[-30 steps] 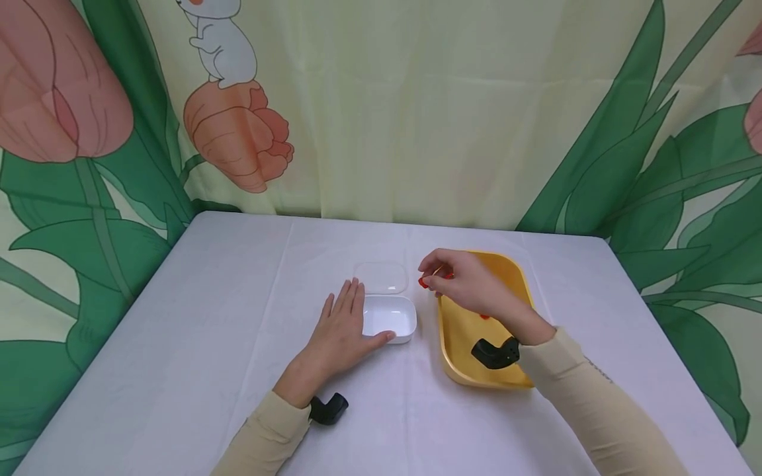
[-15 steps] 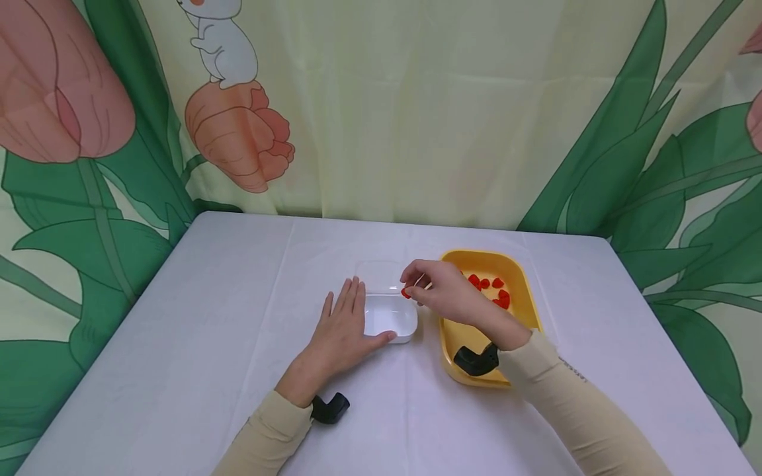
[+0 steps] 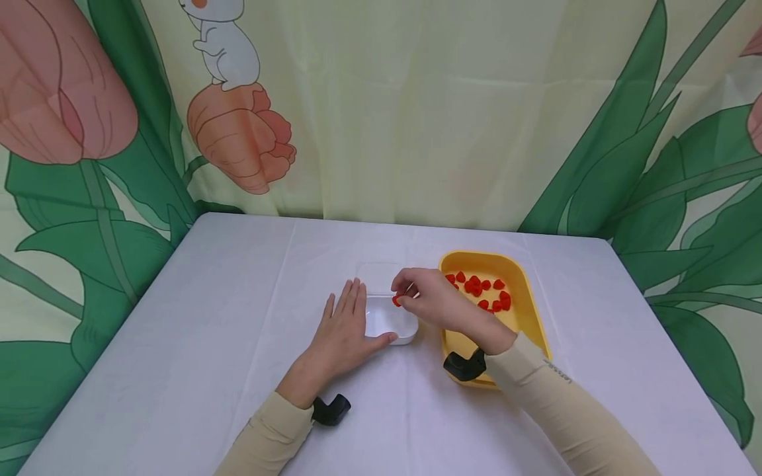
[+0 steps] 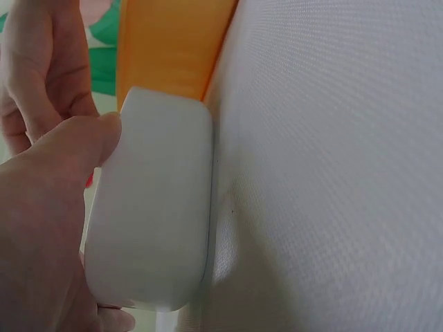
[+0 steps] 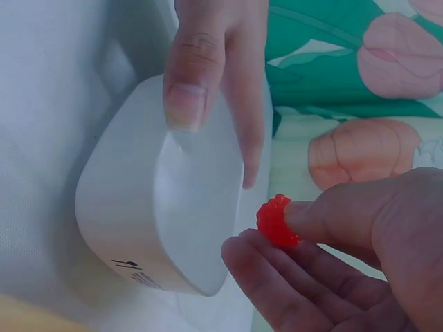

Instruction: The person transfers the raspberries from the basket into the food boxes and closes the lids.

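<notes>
My right hand (image 3: pixel 425 297) pinches a red raspberry (image 5: pixel 278 221) between thumb and fingers, close over the white box (image 3: pixel 389 320). The inside of the box that shows is bare white in the right wrist view. At its left side my left hand (image 3: pixel 339 330) rests with straight fingers, the thumb (image 4: pixel 100 135) spread onto the near rim. Behind the box lies a clear lid (image 3: pixel 375 274), partly covered by the right hand. Several more raspberries (image 3: pixel 474 286) lie in the far part of the yellow tray (image 3: pixel 526 297), right of the box.
A white cloth covers the table (image 3: pixel 178 357). Behind it hangs a curtain (image 3: pixel 405 119) printed with flowers, leaves and a rabbit. The right forearm (image 3: pixel 553 396) passes over the front of the tray, and each wrist carries a black camera (image 3: pixel 464 365).
My right hand has moved left and toward me, carrying the raspberry from the tray's left edge to over the box. More of the tray's raspberries show. The left hand has stayed at the box.
</notes>
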Tool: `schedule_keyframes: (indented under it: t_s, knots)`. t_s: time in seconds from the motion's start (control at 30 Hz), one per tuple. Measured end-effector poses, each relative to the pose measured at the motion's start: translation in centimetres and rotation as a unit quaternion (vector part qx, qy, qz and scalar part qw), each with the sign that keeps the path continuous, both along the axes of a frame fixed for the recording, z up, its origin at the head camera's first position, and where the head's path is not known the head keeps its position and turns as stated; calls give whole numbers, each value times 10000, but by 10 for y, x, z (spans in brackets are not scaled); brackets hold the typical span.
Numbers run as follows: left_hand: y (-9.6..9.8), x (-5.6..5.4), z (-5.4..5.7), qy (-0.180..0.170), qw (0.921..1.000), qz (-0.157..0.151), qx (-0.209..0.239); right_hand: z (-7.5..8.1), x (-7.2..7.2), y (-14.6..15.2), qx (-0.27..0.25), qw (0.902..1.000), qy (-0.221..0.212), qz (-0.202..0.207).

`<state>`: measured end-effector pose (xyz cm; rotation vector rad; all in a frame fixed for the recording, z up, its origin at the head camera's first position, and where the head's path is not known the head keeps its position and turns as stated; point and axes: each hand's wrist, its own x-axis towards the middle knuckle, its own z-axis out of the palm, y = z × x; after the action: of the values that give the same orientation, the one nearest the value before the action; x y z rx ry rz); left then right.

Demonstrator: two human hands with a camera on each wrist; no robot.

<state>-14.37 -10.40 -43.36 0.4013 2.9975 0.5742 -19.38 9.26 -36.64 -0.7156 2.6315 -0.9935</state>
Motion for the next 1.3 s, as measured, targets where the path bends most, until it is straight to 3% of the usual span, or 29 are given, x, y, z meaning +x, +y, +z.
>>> schedule_keyframes:
  t_s: [0.67,1.3]
  knots:
    - [0,-1,-3,39,10000,-10,-56,-10,3,-11,541,9983,93,170]
    - [0,2,0,85,9998,-49,145,12,3,9,269,9994,128,-147]
